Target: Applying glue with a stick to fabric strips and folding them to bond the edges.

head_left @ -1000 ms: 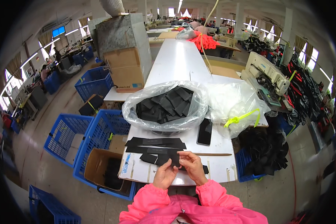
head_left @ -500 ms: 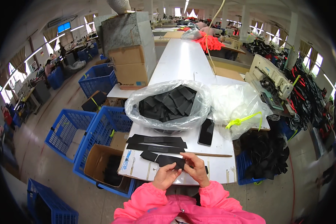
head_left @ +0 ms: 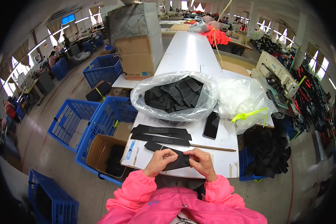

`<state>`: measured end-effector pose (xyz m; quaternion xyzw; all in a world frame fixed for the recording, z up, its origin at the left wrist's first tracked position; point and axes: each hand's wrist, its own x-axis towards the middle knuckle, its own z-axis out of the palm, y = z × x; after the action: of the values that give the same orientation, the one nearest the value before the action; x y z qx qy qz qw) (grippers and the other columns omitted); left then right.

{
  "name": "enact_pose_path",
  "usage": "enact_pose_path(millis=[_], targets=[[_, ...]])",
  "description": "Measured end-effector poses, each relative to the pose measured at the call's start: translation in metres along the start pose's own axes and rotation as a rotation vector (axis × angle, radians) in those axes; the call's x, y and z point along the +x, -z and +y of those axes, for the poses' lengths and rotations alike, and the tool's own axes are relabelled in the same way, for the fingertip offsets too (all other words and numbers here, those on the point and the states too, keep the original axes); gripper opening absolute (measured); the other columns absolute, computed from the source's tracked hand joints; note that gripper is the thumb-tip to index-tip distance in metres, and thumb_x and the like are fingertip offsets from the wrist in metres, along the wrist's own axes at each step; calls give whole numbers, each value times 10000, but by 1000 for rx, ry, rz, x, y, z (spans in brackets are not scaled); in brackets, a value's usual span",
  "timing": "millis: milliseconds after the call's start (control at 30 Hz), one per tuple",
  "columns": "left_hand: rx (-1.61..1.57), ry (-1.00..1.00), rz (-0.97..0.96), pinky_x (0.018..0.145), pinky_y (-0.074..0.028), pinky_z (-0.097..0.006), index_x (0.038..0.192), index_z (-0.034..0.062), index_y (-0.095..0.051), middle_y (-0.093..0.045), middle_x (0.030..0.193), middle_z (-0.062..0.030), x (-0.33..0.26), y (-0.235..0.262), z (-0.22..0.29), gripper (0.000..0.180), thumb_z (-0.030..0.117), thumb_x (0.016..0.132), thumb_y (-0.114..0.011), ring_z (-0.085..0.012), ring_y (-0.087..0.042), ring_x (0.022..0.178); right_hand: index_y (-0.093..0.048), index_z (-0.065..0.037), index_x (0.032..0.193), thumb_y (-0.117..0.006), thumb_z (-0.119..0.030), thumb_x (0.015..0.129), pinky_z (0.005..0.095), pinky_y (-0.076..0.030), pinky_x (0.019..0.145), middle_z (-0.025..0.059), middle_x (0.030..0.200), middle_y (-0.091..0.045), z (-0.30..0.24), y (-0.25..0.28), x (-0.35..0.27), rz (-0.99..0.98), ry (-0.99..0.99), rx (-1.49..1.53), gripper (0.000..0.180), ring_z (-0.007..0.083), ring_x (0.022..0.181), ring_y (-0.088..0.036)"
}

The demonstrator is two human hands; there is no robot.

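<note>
Both my hands are closed on a black fabric strip (head_left: pixel 181 162) at the near edge of the white table (head_left: pixel 222 158). My left hand (head_left: pixel 160 161) pinches it toward its left part, and my right hand (head_left: pixel 201 162) grips its right end. The far left end of the strip, with a thin pale line across it, lies on the table past my left fingers. Just beyond lie flat black strips (head_left: pixel 161 135) with small pale marks. A long thin wooden stick (head_left: pixel 216 148) points right from them.
A clear plastic bag (head_left: pixel 138 99) full of black fabric pieces (head_left: pixel 175 95) stands mid-table. Near it are a phone (head_left: pixel 211 126) and a bundled clear bag (head_left: pixel 242 99) with a yellow-green tie. Blue crates (head_left: pixel 86 140) stand left; a sewing machine (head_left: pixel 276 72) is at right.
My left hand has moved left along the black strip, away from the right hand, so more of the strip shows between them. The whole view has shifted slightly.
</note>
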<state>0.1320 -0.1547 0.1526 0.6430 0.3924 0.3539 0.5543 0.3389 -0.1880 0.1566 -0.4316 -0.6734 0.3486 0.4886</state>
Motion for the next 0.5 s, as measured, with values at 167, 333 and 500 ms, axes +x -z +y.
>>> enact_pose_path(millis=[167,333,500], targets=[[-327,201,-122,764,-446,-257,886,-4,-639,-627,862,-28,0,-10,-17,128,108,826,-655,-118,-562,812,-644,-3,887,-581,42,732,230,-408,489,25,604,-535,4,2,-10,15,-61,-58,174,85,523,-529],[518,-456,316,826,-431,-360,1034,28,-576,-497,1075,-136,4,-41,20,457,98,641,-800,-305,-485,1000,-632,-38,854,-639,-36,716,337,-464,513,103,706,-565,8,4,-12,355,146,-378,138,248,563,-582],[114,-284,272,776,-501,-262,1134,-18,-540,-445,1171,-92,6,-77,4,477,-58,692,-715,-188,-518,1030,-587,-8,886,-579,-9,749,373,-483,606,129,807,-551,1,-5,-12,448,207,-282,137,311,725,-598]])
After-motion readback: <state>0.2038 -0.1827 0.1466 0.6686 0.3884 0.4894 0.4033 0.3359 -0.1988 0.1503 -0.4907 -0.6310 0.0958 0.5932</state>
